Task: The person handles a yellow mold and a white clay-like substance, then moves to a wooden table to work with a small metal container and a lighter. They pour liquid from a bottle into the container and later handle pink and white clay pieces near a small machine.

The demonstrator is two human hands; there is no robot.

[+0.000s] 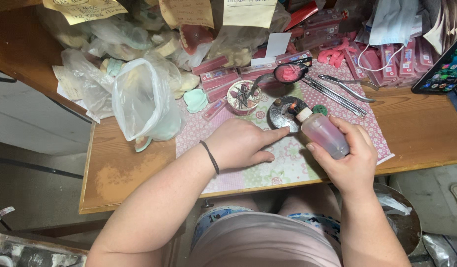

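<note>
My right hand wraps around a small clear plastic bottle of pinkish liquid, tilted so its pale nozzle points at a small dark round rubber bowl on the floral patterned mat covering my wooden desk. My left hand rests on the mat holding nothing, fingers loosely curled, with the forefinger stretched out to touch the bowl's near rim; a black band circles that wrist. Just behind the bowl stand a round tin of metal burs and a dark cup of pink material. Metal pliers and tweezers lie to the right, crumpled clear plastic bags to the left
</note>
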